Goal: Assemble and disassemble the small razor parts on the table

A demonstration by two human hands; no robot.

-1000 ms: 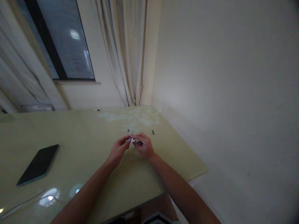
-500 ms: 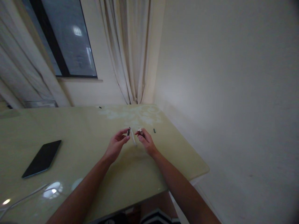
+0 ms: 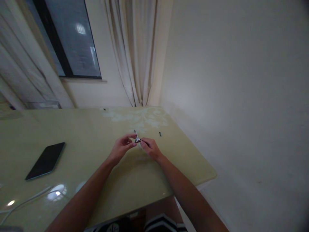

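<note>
My left hand and my right hand meet over the table, fingertips nearly touching. Between them is a small white-and-dark piece, too small to name. My right thumb and fingers pinch its dark end. The left thumb and fingertips close in on its other side; what they grip is partly hidden. Behind the fingers a thin pale strip lies on the table, its middle covered by the hands.
A small dark piece lies right of my hands, another at the table's far edge. A black tablet lies on the left, with a white cable nearer me. A wall borders the table's right side.
My hands have come together. The right hand's white-and-dark piece now meets the left fingertips, and the dark stick-like piece in the left hand no longer shows clearly.
</note>
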